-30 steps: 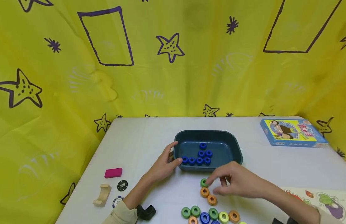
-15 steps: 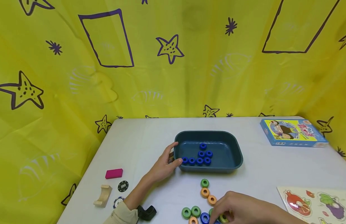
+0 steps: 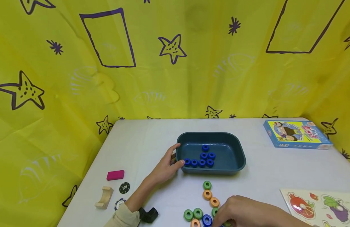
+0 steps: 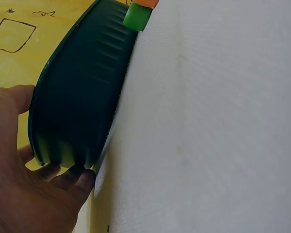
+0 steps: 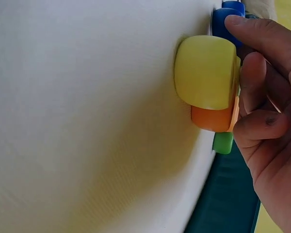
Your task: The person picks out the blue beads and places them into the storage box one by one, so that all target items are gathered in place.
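Observation:
My left hand [image 3: 166, 168] holds the left end of a dark teal plastic tray [image 3: 230, 154], thumb on the near rim and fingers round the outer side. Several small blue rings [image 3: 202, 163] lie inside it. In front of the tray, my right hand [image 3: 243, 212] is down among loose coloured rings. Its thumb presses a blue ring [image 5: 224, 26] in the right wrist view, with the index finger behind it, partly hidden. A yellow ring [image 5: 206, 73] and an orange ring [image 5: 211, 119] stand just beside these fingers. Green rings [image 3: 188, 215] sit left of the hand.
A green ring [image 3: 207, 185] and two orange rings [image 3: 207, 194] form a line below the tray. On the left are a pink block [image 3: 115, 175], a wooden arch piece [image 3: 104, 198] and poker chips [image 3: 124, 188]. A blue box [image 3: 298, 134] and a sticker sheet [image 3: 319, 205] lie right.
My right hand has moved down toward the front from beside the green ring to the near cluster of rings, and its fingers have closed on a blue ring. The left hand stays on the tray.

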Demonstrator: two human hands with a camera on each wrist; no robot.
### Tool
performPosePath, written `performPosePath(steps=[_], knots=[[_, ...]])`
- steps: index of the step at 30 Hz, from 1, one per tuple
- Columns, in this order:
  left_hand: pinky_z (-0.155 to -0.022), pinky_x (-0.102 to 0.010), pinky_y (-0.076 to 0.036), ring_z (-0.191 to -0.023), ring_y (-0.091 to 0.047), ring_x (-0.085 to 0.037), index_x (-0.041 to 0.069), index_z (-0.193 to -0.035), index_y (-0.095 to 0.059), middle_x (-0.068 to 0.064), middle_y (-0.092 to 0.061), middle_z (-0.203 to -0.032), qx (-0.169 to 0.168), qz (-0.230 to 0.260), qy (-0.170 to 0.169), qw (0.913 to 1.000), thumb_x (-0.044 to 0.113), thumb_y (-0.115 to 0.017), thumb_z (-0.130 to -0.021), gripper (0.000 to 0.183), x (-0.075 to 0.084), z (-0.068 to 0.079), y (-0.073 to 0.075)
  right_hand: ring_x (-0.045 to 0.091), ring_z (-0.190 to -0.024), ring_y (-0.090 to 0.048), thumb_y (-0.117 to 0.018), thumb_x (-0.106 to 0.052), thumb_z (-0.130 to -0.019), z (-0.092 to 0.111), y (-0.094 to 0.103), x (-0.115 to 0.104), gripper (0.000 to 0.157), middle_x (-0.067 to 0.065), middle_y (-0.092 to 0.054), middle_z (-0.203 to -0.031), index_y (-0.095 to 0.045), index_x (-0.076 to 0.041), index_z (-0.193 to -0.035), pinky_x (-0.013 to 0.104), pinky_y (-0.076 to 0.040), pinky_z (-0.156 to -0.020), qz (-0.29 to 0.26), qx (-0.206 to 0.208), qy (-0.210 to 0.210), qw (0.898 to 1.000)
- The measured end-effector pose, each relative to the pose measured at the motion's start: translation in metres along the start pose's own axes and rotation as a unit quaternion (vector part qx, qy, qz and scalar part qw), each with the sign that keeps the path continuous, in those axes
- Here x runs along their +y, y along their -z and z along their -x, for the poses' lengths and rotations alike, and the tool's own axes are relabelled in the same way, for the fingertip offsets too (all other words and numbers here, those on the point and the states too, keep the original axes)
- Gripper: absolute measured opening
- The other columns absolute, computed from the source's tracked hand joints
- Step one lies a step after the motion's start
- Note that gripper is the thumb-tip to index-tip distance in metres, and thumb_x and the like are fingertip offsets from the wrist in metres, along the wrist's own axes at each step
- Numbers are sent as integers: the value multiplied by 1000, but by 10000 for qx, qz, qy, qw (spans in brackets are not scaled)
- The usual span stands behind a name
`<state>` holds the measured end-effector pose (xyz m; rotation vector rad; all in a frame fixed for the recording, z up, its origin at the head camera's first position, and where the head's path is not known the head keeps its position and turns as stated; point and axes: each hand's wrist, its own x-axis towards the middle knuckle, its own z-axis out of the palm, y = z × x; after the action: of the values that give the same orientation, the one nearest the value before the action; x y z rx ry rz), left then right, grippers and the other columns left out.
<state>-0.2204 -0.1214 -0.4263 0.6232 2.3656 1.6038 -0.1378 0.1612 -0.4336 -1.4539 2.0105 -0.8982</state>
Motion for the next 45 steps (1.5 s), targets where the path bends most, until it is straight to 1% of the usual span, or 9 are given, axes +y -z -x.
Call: performPosePath(steps=[6,12,15,19,22,27,33,40,45], knots=[[-97,-44,-38,-129,-35,-33,25,-147,-19,-18,-23,-148,1,17,14,10000,26,-55,-94,64,-2,0,0,-7,-86,-55,-59,-16,-92,1,1,-1,26,-25,-61,-104,-66,-29,-113,18,-48,-77,-26,44,77,10000],[-97,-44,-37,-130,-34,-32,22,-147,-19,-16,-22,-149,6,5,25,10000,26,-56,-94,65,-2,0,0,-2,-79,-55,-64,-20,-89,-1,26,-18,24,-20,-62,-104,-67,-29,-111,17,-47,-58,-254,279,23,9993],[-97,-44,-37,-130,-34,-33,21,-148,-19,-15,-21,-149,1,-23,17,10000,26,-55,-94,65,-2,-1,0,1,-71,-55,-69,-21,-85,-4,48,-22,27,-14,-63,-106,-67,-27,-111,19,-47,-51,-418,642,11,9971],[-97,-44,-37,-130,-34,-33,19,-148,-18,-16,-21,-149,-18,-23,-9,10000,26,-55,-94,66,-2,-1,1,4,-62,-53,-74,-21,-80,-11,81,-14,29,-9,-65,-102,-69,-25,-109,22,-45,-48,-193,1481,-78,9888],[-97,-44,-37,-130,-34,-33,18,-148,-18,-16,-21,-149,-17,-42,7,10000,26,-55,-94,66,-1,0,1,8,-59,-52,-75,-23,-79,-20,102,1,28,-6,-64,-93,-70,-22,-107,23,-43,-47,6,2074,-442,9773],[-99,-46,-35,-130,-34,-33,23,-148,-19,-13,-20,-150,40,-71,87,9999,26,-55,-94,65,-7,-2,0,12,-54,-50,-76,-30,-77,-44,118,34,32,-2,-62,-75,-71,-21,-107,24,-39,-45,118,2583,-1212,9584],[-99,-42,-37,-129,-37,-25,36,-146,-19,-5,-23,-149,110,-72,17,9999,41,-55,-92,65,-33,-10,-3,14,-54,-46,-76,-33,-77,-68,119,71,31,-7,-65,-85,-72,-23,-105,25,-37,-47,338,2688,-1728,9470],[-99,-48,-34,-128,-36,-35,18,-148,-18,-19,-22,-148,-88,118,-65,9999,26,-54,-95,65,-4,-2,1,13,-51,-46,-76,-26,-77,-79,116,93,28,-4,-66,-91,-72,-18,-104,25,-38,-49,328,2542,-1788,9499],[-99,-48,-34,-128,-35,-36,21,-147,-19,-20,-22,-148,-77,91,-26,9999,25,-55,-95,63,-3,-1,2,13,-67,-53,-77,-21,-77,-84,114,99,26,-4,-67,-95,-73,-17,-102,27,-43,-61,506,2379,-1827,9526]])
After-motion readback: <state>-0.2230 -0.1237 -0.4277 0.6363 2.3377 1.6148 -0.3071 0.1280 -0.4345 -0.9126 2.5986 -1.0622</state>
